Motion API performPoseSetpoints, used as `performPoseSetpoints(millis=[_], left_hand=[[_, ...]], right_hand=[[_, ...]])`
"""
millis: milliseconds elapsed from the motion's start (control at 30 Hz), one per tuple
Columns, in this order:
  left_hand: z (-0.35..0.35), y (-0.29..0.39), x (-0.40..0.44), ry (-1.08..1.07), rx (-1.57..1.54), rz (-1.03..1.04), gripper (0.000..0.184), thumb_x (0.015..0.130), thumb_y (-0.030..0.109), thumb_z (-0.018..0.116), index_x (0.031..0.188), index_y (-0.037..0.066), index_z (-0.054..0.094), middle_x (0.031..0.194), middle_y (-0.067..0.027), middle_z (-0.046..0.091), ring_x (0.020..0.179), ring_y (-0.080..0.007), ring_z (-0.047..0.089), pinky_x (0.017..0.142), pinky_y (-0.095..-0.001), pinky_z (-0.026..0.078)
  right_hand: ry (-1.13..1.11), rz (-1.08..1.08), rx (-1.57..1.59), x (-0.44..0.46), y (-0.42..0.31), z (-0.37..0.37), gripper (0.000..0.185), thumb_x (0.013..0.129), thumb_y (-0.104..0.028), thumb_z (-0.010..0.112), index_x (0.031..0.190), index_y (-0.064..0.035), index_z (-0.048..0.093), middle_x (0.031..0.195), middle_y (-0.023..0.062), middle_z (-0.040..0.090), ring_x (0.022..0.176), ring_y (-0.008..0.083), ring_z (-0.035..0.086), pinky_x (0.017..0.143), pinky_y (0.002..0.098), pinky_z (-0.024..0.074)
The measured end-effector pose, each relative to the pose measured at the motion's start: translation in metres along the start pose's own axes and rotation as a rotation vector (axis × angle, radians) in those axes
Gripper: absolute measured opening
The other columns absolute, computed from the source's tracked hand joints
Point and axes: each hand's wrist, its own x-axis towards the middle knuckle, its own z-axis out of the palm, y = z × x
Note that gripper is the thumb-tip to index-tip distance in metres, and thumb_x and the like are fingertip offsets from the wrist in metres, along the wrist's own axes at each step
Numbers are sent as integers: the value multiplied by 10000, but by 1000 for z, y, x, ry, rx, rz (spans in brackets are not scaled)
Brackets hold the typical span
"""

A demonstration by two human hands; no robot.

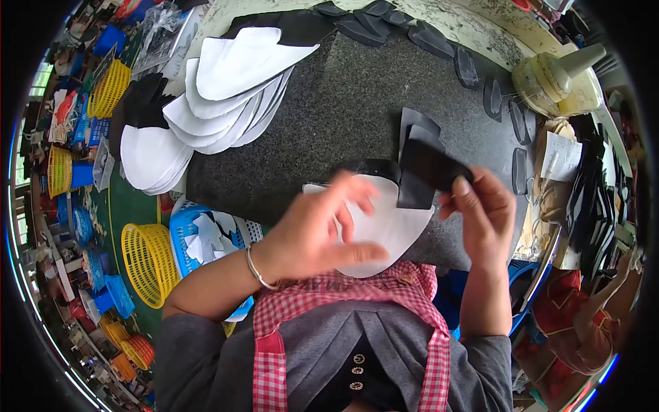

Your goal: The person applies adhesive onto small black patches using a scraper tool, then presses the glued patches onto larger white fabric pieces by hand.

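My right hand [484, 213] pinches a flat black piece [432, 165] by its near corner, between thumb and fingers. My left hand [319, 230], slightly blurred, has its fingers spread and nothing in them. It hovers over a white shoe-upper-shaped piece [395, 237] at the table's near edge, close to my apron. Other black pieces [419, 122] lie under and behind the held one, partly covered by it. A dark curved strip [374, 167] shows at the far side of the white piece. Whether the strip is attached cannot be made out.
White cut pieces [237, 65] are stacked on the dark table mat [329, 89] at left. Small black pieces [431, 40] line its far and right edges. A cream container with a spout [549, 79] stands at back right. Blue [182, 230] and yellow baskets [147, 264] are at left.
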Motion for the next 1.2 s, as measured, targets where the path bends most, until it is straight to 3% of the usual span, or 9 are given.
performPoseSetpoints(millis=[200, 300, 333, 467, 767, 867, 1033, 1100, 1200], left_hand=[[-16, -5, 12, 88, -255, -191, 256, 981, 213, 779, 983, -10, 653, 840, -72, 713, 612, -51, 621, 540, -201, 481], [-15, -13, 12, 171, 300, 21, 337, 1012, 180, 724, 752, -5, 615, 640, -61, 669, 546, -80, 621, 521, -253, 482], [-12, -19, 13, 188, 354, 36, 385, 1005, 176, 708, 695, 6, 559, 611, -102, 635, 516, -160, 637, 497, -324, 464], [-4, -21, 12, 253, 527, 116, 353, 973, 179, 721, 708, 26, 545, 579, -145, 557, 502, -317, 614, 476, -395, 435], [2, -15, 25, 282, 681, -17, 244, 928, 147, 749, 765, 63, 589, 667, -105, 637, 588, -306, 678, 514, -405, 497], [2, -12, 34, 480, 681, 212, 126, 875, 113, 765, 823, 102, 651, 794, -73, 643, 674, -285, 695, 558, -402, 529], [-8, -9, 22, 231, 1005, 276, 430, 782, 34, 717, 1164, 206, 815, 769, 7, 498, 746, -180, 575, 642, -334, 527], [-25, 0, 19, 291, 970, 317, 355, 806, 41, 741, 1140, 142, 805, 847, -32, 564, 818, -228, 601, 720, -367, 527], [-68, 13, 14, 616, 1019, 413, 353, 823, 71, 780, 1175, 95, 779, 979, -83, 652, 943, -296, 631, 838, -403, 530]], right_hand=[[-215, 69, -200, -2, 7, 29, 160, 1035, 20, 603, 1160, 78, 684, 997, 99, 687, 742, 137, 697, 671, 267, 589], [-152, 77, -412, -3, 13, 35, 239, 980, 33, 659, 1216, 37, 624, 856, 96, 691, 697, 150, 712, 618, 274, 569], [-132, 45, -498, -4, 16, 37, 263, 973, 23, 677, 1224, 26, 599, 827, 92, 689, 689, 152, 715, 612, 280, 568], [-112, -84, -656, -9, 33, 37, 348, 948, -5, 725, 1218, -30, 506, 756, 88, 672, 650, 182, 723, 599, 318, 575], [-150, -328, -897, 0, 35, 42, 267, 878, 4, 737, 1127, -73, 682, 872, 94, 622, 674, 261, 700, 571, 369, 580], [-170, -354, -980, 1, 35, 46, 319, 855, -35, 747, 1164, -114, 728, 855, 86, 582, 649, 274, 679, 566, 393, 581], [-204, -289, -1070, 2, 23, 40, 307, 845, -95, 769, 1150, -126, 762, 801, 74, 558, 618, 276, 668, 560, 402, 572], [-222, -280, -882, 7, 12, 23, 274, 837, -67, 766, 1102, -126, 804, 795, 75, 601, 705, 271, 671, 622, 407, 552], [180, -344, -1216, 11, 4, -35, 318, 808, 29, 770, 1103, -88, 792, 967, 108, 701, 895, 303, 663, 847, 412, 533]])
